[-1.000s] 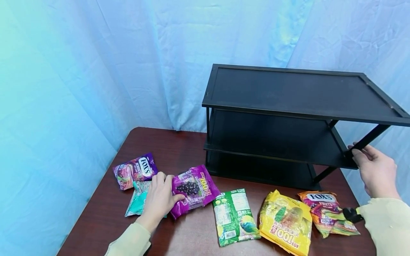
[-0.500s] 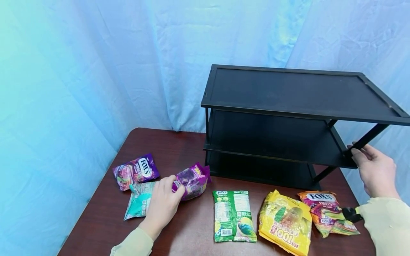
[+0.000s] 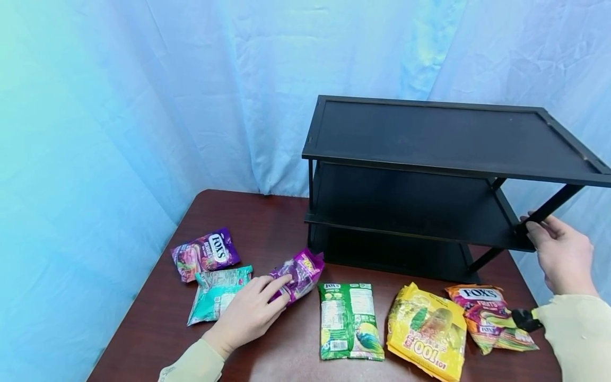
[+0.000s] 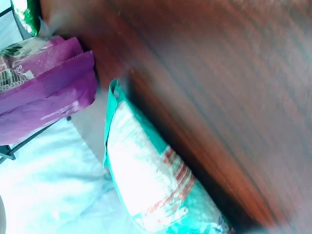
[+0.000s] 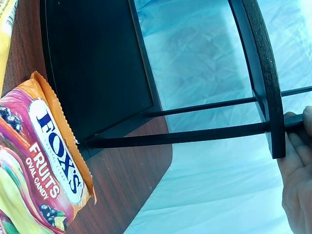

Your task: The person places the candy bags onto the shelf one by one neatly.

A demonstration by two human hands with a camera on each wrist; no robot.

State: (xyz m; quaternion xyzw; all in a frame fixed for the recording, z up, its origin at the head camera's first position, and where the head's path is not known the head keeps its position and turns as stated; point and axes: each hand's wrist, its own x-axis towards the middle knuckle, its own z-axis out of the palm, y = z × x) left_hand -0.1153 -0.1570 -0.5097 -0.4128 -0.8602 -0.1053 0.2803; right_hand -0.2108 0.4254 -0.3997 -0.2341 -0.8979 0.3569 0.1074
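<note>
While holding black rack (image 3: 439, 138) at right with right grip (image 3: 565, 254), rests left grip (image 3: 253, 310), straighter-fingered than half a second ago, on purple bag (image 3: 305, 270), near rack's near left corner on surface (image 3: 248, 212); suggests adjusting, not lifting.

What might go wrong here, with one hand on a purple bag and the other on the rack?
The left hand touches the purple bag, which might slide against the nearby rack. That hand could also nudge the teal bag beside it. The right hand grips the rack, so a tug might shift it.
</note>
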